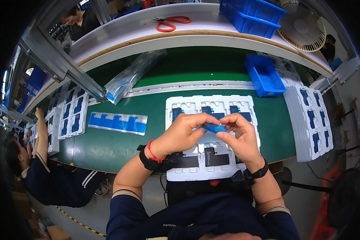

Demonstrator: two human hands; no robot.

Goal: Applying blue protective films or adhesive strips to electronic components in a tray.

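Over the white moulded tray (200, 175), my left hand (183, 130) and my right hand (241, 138) meet at a small shiny blue piece of film (216, 128). Thumb and fingers of both hands are closed on it, one hand at each end. Flat black battery packs (217, 158) lie in the tray's pockets, some partly covered by my hands and wrists. Left of the tray, a clear sheet with blue film strips (118, 122) lies flat on the green table (148, 150).
A clear plastic bag (134, 74) and an open blue bin (265, 76) stand behind. Stacked white trays (308, 124) rise at the right; more trays (73, 114) lie left, near a co-worker (48, 176). Red-handled scissors (172, 23), blue bins (252, 18) and a fan (302, 26) occupy the shelf.
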